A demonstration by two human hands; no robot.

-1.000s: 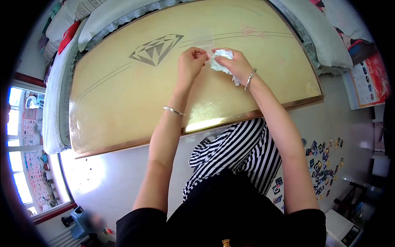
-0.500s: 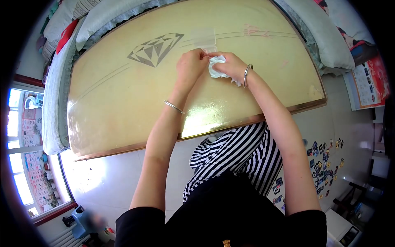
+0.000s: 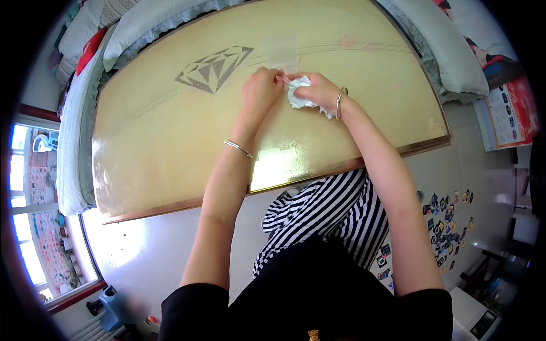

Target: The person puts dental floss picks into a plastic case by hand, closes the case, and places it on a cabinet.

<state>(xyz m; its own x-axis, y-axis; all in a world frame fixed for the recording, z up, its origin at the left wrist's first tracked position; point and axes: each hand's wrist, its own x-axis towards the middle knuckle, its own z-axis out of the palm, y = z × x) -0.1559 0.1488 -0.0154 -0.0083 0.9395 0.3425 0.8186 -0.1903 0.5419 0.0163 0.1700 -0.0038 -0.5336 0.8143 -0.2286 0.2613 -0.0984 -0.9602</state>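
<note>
My left hand (image 3: 263, 91) is closed, its fingertips pinching a thin pink stringy strand (image 3: 286, 76) above the tabletop. The strand runs across to the fingertips of my right hand (image 3: 322, 94). A crumpled white tissue (image 3: 298, 98) is gripped in that right hand, with a loose end poking out near the wrist. Just beyond the fingers, a clear rectangular plastic piece (image 3: 281, 51) lies on the cream table (image 3: 170, 153). What exactly the strand is cannot be made out.
A grey diamond design (image 3: 213, 69) marks the table left of my hands. Faint pink marks (image 3: 347, 41) show at the far right. Sofa cushions (image 3: 153, 28) border the far side. Several small cards (image 3: 443, 227) are scattered on the floor at right.
My left hand has shifted slightly left, away from the right one, and more of the pink strand shows between them. The tissue stays in my right hand.
</note>
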